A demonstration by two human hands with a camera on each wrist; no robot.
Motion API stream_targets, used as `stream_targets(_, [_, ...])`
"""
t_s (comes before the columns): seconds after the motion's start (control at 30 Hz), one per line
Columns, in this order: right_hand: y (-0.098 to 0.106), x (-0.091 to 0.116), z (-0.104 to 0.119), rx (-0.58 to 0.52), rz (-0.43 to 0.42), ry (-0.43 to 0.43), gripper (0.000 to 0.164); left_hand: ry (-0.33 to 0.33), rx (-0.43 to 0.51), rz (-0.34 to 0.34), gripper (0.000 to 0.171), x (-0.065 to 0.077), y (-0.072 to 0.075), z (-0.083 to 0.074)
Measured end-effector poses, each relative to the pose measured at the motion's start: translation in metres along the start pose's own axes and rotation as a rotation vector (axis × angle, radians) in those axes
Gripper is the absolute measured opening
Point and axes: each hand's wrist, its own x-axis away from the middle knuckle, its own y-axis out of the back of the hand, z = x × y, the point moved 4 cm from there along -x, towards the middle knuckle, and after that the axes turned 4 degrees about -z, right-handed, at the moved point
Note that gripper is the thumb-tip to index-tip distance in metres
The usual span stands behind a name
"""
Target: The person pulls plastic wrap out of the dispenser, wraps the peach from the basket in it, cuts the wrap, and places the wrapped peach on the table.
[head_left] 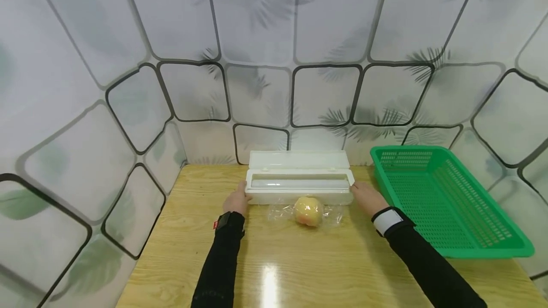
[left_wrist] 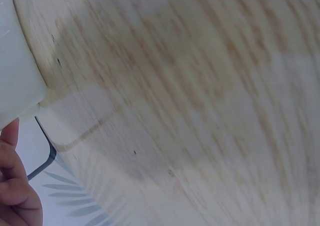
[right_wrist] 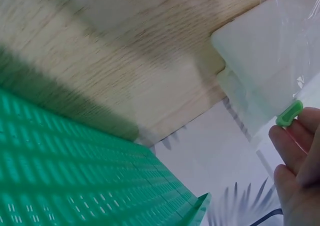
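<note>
A white cling film dispenser [head_left: 267,198] stands at the back of the table, its lid [head_left: 298,159] raised and the film roll [head_left: 299,184] showing inside. My left hand [head_left: 237,202] holds the dispenser's left end; in the left wrist view its curled fingers [left_wrist: 12,158] are at the lower corner. At the opposite end, my right hand [head_left: 369,198] pinches a small green slide cutter [right_wrist: 289,113] on the dispenser's edge. A yellowish apple [head_left: 308,212] sits against the front, with clear film [head_left: 280,211] over it and spread to both sides.
A green plastic basket [head_left: 449,246] with slotted walls stands to the right, close beside my right hand and forearm. Behind the wood-grain table [head_left: 184,251] hangs a patterned white curtain [head_left: 261,91], which also runs along both sides.
</note>
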Motion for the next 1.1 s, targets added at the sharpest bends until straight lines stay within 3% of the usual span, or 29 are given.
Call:
stream_targets(0.37, [0.005, -0.008, 0.004, -0.009, -0.011, -0.091, 0.016, -0.080, -0.031, -0.024, 0.046, 0.006, 0.007, -0.001])
stream_targets(0.47, [0.006, -0.008, 0.006, -0.028, -0.052, -0.135, 0.016, -0.107, -0.038, -0.031, 0.047, 0.008, 0.007, -0.001])
stream_targets(0.57, [0.005, -0.007, 0.010, -0.070, -0.108, -0.185, 0.019, -0.082, -0.021, -0.048, 0.048, 0.008, 0.009, -0.004])
stream_targets(0.63, [0.003, -0.007, 0.014, -0.109, -0.139, -0.207, 0.021, -0.053, -0.002, -0.092, 0.046, 0.009, 0.011, -0.009])
stream_targets(0.73, [0.001, -0.010, 0.025, -0.154, -0.168, -0.213, 0.021, -0.064, 0.007, -0.230, 0.033, 0.012, 0.017, -0.022])
stream_targets(0.87, [0.003, -0.019, 0.042, -0.211, -0.205, -0.214, 0.018, -0.222, -0.004, -0.364, 0.014, 0.018, 0.018, -0.053])
stream_targets(0.97, [0.002, -0.029, 0.053, -0.250, -0.215, -0.223, 0.017, -0.365, 0.010, -0.313, 0.017, 0.022, 0.007, -0.080])
stream_targets(1.03, [0.000, -0.035, 0.060, -0.259, -0.208, -0.225, 0.016, -0.463, -0.037, -0.258, 0.025, 0.025, -0.008, -0.096])
stream_targets(1.1, [-0.004, -0.041, 0.066, -0.243, -0.197, -0.214, 0.015, -0.557, -0.103, -0.241, 0.040, 0.016, -0.050, -0.093])
